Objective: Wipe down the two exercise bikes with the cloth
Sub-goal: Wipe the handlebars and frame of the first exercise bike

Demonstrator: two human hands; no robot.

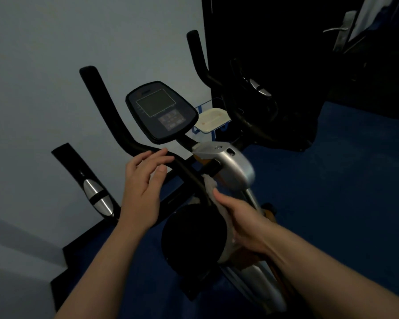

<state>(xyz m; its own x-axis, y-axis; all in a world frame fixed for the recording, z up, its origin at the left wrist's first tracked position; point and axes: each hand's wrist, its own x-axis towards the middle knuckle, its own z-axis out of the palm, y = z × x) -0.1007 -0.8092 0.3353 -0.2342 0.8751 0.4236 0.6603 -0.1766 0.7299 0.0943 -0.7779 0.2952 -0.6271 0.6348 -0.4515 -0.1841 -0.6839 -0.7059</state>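
An exercise bike stands in front of me with black handlebars (115,120), a dark console (161,111) and a silver frame housing (233,164). My left hand (145,180) hovers over the handlebar's lower bend, fingers straight and slightly spread. My right hand (242,224) grips a pale cloth (211,184) against the handlebar stem, just above the round black part (191,236). A second, darker bike (251,95) stands behind to the right, largely lost in shadow.
A pale wall is on the left and blue flooring (332,180) spreads to the right. A cream tray in a blue wire rack (213,119) sits behind the console. A dark door with a metal handle (339,28) is at the upper right.
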